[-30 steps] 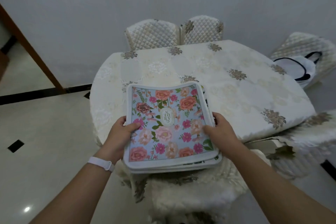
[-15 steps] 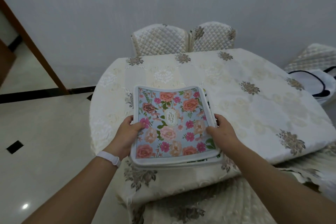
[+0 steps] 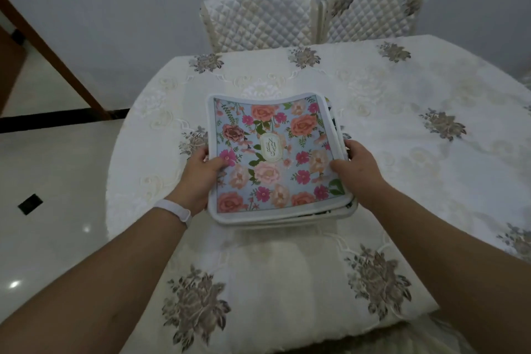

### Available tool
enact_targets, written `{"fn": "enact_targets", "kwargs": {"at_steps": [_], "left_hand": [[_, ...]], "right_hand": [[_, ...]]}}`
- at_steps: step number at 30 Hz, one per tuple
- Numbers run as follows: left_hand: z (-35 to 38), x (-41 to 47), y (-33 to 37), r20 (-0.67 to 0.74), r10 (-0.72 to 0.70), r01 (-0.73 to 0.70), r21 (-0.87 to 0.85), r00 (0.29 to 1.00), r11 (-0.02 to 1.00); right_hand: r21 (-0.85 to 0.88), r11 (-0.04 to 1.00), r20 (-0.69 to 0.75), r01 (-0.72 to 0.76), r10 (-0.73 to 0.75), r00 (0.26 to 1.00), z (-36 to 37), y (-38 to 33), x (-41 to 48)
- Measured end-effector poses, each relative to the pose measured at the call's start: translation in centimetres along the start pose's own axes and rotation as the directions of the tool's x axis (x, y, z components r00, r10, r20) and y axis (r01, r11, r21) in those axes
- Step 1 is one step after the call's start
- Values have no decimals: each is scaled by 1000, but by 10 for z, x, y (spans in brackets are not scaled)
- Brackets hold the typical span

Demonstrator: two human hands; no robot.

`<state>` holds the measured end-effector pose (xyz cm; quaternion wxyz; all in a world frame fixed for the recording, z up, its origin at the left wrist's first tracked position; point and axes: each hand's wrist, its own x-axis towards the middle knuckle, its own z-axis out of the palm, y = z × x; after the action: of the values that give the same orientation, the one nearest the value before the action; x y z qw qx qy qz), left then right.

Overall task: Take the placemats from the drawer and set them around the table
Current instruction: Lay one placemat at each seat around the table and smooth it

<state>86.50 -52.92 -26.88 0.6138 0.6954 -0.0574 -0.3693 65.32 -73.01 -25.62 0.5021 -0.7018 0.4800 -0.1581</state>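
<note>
A stack of several floral placemats (image 3: 275, 158), pale blue with pink and orange roses and white borders, is held over the near left part of the table (image 3: 402, 129). My left hand (image 3: 201, 178) grips the stack's left edge, thumb on top. My right hand (image 3: 359, 172) grips the right edge, thumb on top and fingers underneath. I cannot tell whether the stack touches the cream embroidered tablecloth. The lower mats show only as edges at the front and right.
Two quilted cream chairs (image 3: 258, 14) (image 3: 370, 8) stand side by side at the table's far edge against a grey wall. A glossy tiled floor (image 3: 51, 181) lies to the left, with a brown wooden door frame (image 3: 54, 57). A padded seat edge (image 3: 416, 339) shows at the bottom right.
I have stepped closer, so the table now fills the view. The stack has moved forward from the table's near edge to over its surface. Both hands keep the same grip.
</note>
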Motion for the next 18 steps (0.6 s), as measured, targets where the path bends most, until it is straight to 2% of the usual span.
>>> {"fn": "enact_targets", "kwargs": {"at_steps": [12, 18], "left_hand": [[27, 94, 1, -51, 15, -14, 24, 999, 1000], [22, 117, -15, -88, 11, 6, 188, 996, 982]], "right_hand": [[24, 999, 17, 28, -28, 999, 19, 20, 105], [-5, 1000, 13, 25, -24, 1000, 25, 42, 126]]}}
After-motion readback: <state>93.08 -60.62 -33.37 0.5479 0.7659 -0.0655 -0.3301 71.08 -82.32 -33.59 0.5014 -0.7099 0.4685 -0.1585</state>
